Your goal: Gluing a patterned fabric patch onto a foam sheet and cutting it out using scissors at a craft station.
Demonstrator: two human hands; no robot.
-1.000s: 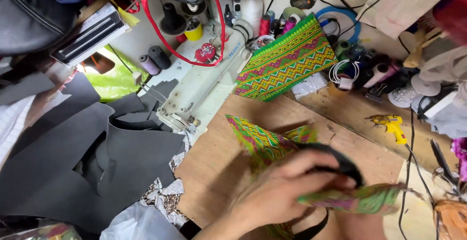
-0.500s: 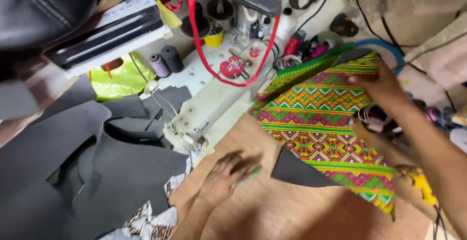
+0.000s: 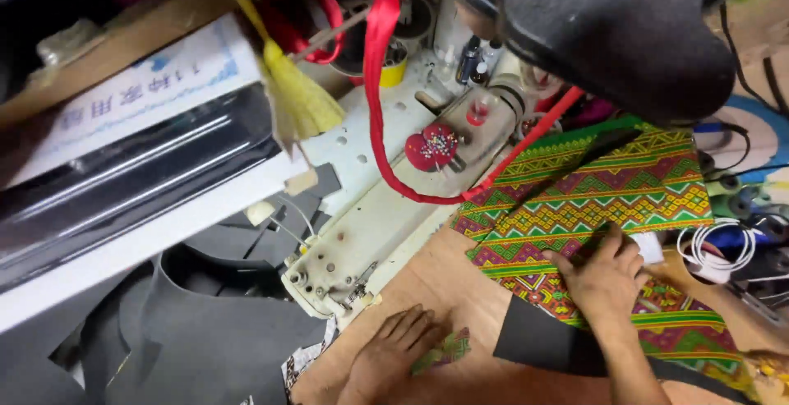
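Note:
My right hand [image 3: 604,273] lies flat, fingers spread, on a green, yellow and red patterned fabric piece [image 3: 592,200] with a black backing [image 3: 542,343] spread on the wooden table [image 3: 427,286]. My left hand [image 3: 394,352] rests palm down on the table beside a small scrap of the same patterned fabric [image 3: 444,349], fingertips touching it. A white sewing machine [image 3: 386,200] stands just left of the fabric, with a red pincushion [image 3: 433,146] on its body.
A red strap [image 3: 382,60] loops over the machine. Dark grey leather pieces [image 3: 189,339] lie at lower left. A black and white box [image 3: 131,167] sits at left. White cable coils [image 3: 715,245] and spools lie at right. A black rounded object [image 3: 625,27] hangs overhead.
The view moved closer and to the left. My right hand came down from the fabric's upper edge onto its middle, pressing it flat. My left hand stays on the table near the scrap.

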